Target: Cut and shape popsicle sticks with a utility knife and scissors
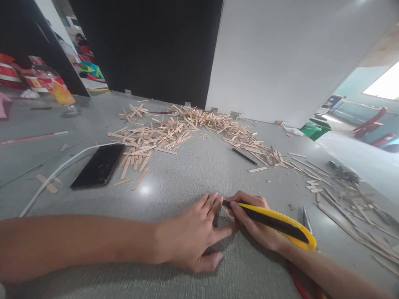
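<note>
Near the front middle of the grey table, my right hand (254, 220) is closed round a yellow and black utility knife (277, 224), its tip pointing left. My left hand (199, 232) lies palm down just left of the knife tip, thumb and fingers spread. A small piece of wood (227, 209) shows between the two hands, partly hidden by the fingers. Many flat wooden sticks (168, 135) are heaped in an arc beyond the hands.
A phone (98, 166) with a white cable (59, 170) lies at the left. A black pen (245, 156) is beyond my right hand. Thin strips (343, 224) and pliers (344, 172) lie at the right. A bottle (62, 93) stands back left; panels (264, 54) rise behind.
</note>
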A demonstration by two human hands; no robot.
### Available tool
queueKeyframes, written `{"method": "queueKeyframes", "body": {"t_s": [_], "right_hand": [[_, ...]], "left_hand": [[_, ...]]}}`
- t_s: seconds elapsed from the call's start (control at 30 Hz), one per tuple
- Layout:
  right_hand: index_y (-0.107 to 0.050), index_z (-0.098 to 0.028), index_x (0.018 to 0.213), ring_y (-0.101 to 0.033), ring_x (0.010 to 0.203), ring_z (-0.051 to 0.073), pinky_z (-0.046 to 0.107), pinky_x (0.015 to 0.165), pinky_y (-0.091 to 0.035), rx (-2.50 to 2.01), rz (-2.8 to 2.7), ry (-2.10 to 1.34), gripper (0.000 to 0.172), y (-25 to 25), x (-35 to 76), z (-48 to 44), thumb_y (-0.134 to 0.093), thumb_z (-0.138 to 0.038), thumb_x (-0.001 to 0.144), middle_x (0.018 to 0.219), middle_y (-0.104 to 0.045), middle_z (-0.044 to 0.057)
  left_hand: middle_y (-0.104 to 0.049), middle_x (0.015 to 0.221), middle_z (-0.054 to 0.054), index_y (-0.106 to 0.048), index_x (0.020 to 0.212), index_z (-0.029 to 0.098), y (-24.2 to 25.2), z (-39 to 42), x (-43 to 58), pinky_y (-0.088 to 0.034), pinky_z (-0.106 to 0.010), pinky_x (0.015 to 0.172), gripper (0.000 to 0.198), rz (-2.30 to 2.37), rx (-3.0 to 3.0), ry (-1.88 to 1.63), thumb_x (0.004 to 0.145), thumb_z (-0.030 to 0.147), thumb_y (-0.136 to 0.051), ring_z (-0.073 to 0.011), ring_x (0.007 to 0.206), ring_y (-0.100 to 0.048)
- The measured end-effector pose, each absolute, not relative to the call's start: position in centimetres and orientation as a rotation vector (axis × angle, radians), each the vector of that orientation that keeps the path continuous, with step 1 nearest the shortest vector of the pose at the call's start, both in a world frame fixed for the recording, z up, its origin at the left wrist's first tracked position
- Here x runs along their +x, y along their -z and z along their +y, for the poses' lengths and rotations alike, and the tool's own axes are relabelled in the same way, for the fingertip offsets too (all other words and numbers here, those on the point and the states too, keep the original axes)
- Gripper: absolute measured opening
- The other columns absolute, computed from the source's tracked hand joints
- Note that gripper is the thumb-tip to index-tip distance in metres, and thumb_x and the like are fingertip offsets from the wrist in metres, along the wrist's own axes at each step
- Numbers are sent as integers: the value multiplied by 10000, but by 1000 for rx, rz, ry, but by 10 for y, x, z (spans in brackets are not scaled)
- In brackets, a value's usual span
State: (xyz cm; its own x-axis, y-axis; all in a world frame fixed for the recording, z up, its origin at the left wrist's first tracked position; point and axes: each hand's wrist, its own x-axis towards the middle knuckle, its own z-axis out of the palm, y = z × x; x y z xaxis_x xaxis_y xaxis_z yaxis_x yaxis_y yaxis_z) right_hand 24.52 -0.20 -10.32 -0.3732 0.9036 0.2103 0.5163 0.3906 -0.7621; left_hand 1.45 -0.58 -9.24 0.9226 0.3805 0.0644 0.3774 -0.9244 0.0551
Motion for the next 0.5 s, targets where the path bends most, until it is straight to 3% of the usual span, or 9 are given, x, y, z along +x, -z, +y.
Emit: {"method": "queueKeyframes", "body": {"t_s": [0.17, 0.3, 0.4, 0.5], "right_hand": [[-681, -209, 879, -563, 594, 139, 269, 592, -433, -1236, -1964, -907, 333, 101, 245, -1, -516, -445, 1046, 682, -635, -7], [-673, -217, 1050, -505, 492, 127, 240, 471, -402, -1304, -1716, -987, 285, 102, 246, 0, -562, -478, 1023, 584, -584, -43], [-641, -221, 1078, -540, 522, 123, 235, 483, -438, -1271, -1640, -881, 222, 107, 248, 3, -629, -428, 998, 666, -620, -28], [-566, -252, 1213, -624, 605, 134, 239, 487, -494, -1172, -1548, -914, 251, 112, 250, 9, -630, -366, 998, 952, -687, 39]], "left_hand": [[-447, 1527, -365, -319, 1611, 143, 93, -5, 15, -382, -631, 1134, 735, 601, 3054, -112, 994, 504, -495, -536, 1458, -371], [-522, 1497, -302, -398, 1564, 184, 93, -7, 15, -419, -609, 1100, 657, 632, 3088, -127, 1010, 525, -488, -504, 1428, -451], [-654, 1348, -225, -462, 1504, 179, 89, -3, 15, -484, -495, 1024, 496, 736, 3176, -110, 1015, 236, -524, -400, 1312, -592], [-714, 1081, -170, -641, 1238, 89, 79, 6, 14, -515, -427, 890, 391, 799, 3158, 4, 853, 28, -617, -339, 1049, -672]]}}
